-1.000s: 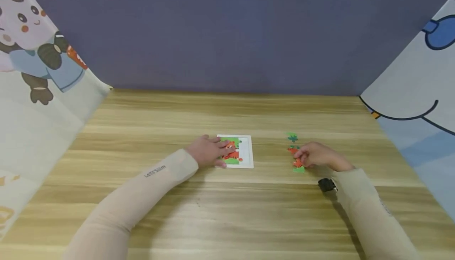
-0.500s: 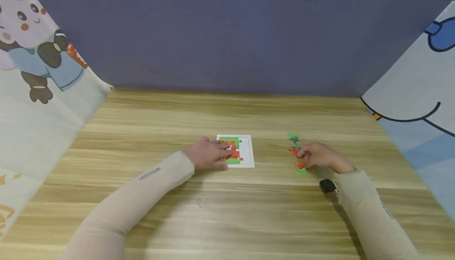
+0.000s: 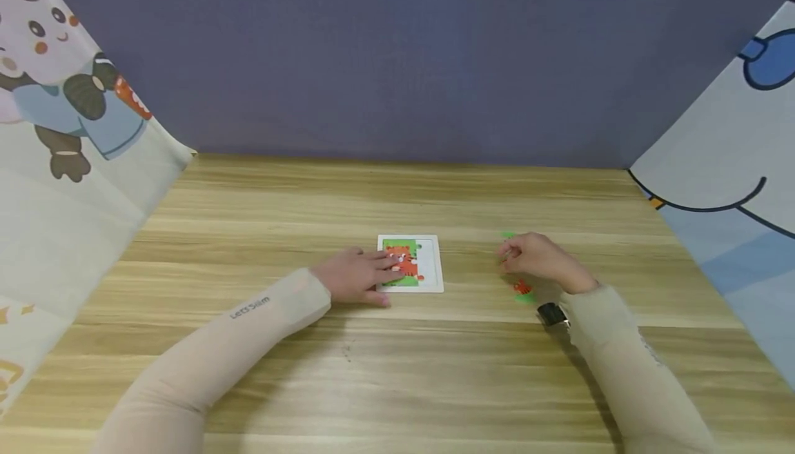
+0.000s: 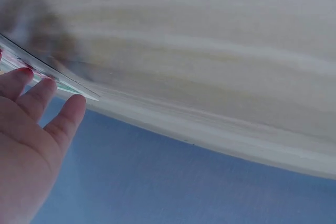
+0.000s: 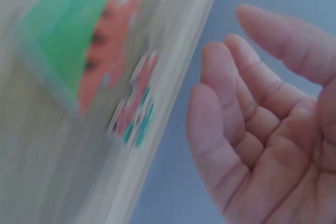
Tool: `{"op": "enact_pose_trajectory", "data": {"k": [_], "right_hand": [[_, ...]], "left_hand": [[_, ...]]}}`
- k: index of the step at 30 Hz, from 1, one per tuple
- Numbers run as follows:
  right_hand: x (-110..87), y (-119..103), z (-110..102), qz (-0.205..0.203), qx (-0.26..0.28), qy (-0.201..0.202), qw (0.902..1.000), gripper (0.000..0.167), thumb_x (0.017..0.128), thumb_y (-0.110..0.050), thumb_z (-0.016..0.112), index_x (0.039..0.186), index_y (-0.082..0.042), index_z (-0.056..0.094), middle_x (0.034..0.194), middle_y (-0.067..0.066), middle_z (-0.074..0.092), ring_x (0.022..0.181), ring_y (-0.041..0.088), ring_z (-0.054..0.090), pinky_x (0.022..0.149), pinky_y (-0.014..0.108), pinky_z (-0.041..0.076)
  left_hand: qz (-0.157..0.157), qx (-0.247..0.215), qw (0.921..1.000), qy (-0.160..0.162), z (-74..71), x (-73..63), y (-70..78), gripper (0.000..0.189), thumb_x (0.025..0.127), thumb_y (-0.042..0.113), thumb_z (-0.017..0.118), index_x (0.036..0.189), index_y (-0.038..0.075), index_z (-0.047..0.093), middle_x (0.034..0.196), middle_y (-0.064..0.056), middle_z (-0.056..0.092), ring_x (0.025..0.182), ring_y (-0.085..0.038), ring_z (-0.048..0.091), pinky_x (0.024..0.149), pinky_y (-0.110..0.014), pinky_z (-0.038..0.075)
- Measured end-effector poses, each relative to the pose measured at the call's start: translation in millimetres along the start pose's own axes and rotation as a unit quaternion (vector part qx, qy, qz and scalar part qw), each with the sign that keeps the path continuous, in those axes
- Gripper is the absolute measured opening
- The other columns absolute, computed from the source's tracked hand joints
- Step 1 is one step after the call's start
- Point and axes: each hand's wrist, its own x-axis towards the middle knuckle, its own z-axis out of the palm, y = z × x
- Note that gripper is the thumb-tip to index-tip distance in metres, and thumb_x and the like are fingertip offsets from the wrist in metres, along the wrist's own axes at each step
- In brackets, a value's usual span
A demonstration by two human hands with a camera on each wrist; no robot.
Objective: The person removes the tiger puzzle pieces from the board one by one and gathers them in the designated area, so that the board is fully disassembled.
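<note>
My left hand rests with fingers spread over the left side of a white-framed jigsaw puzzle. Its fitted part shows an orange tiger on green; the right strip of the tray is bare white. In the left wrist view, the straight fingers reach the frame's edge. My right hand hovers over the loose pieces, fingers loosely bent and holding nothing. Below it lies a green and orange puzzle piece, with a red and teal piece beyond. A green piece peeks out past the hand, mostly hidden.
The wood-grain table runs back to a dark blue wall. Cartoon-printed panels stand at the left and right. A black wrist strap piece hangs by the right sleeve.
My right hand has moved away from the nearest loose piece, up and left over the farther ones. My left hand has slid slightly left and uncovered more of the tiger.
</note>
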Motion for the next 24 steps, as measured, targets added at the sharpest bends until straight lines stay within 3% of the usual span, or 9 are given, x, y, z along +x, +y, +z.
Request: {"op": "enact_pose_trajectory", "data": {"k": [6, 12, 24], "right_hand": [[13.9, -11.7, 7.5, -0.016, 0.007, 0.002, 0.9998, 0.027, 0.086, -0.008, 0.066, 0.109, 0.006, 0.066, 0.084, 0.007, 0.066, 0.067, 0.016, 0.056, 0.068, 0.033, 0.048], [28.5, -28.2, 15.9, -0.04, -0.018, -0.001, 0.999, 0.027, 0.085, -0.01, 0.068, 0.108, 0.005, 0.068, 0.092, 0.009, 0.068, 0.079, 0.016, 0.058, 0.073, 0.035, 0.049], [50.3, -59.1, 31.2, -0.053, -0.029, 0.007, 0.9982, 0.028, 0.083, -0.008, 0.069, 0.108, 0.005, 0.068, 0.089, 0.008, 0.068, 0.071, 0.013, 0.054, 0.072, 0.033, 0.048]], "left_hand": [[-0.011, 0.0, 0.9999, -0.003, -3.1, -3.9, 3.5, 0.066, 0.096, 0.057, 0.043, 0.151, 0.024, 0.032, 0.156, -0.007, 0.027, 0.143, -0.026, 0.023, 0.108, -0.052, 0.029], [-0.02, 0.001, 0.9997, -0.015, -7.7, -6.6, 5.6, 0.068, 0.095, 0.059, 0.042, 0.151, 0.023, 0.032, 0.157, -0.008, 0.023, 0.143, -0.026, 0.021, 0.109, -0.052, 0.029], [-0.03, -0.001, 0.9994, -0.014, -7.8, -6.8, 3.8, 0.07, 0.094, 0.061, 0.041, 0.151, 0.023, 0.032, 0.157, -0.007, 0.023, 0.143, -0.028, 0.023, 0.109, -0.052, 0.028]]}}
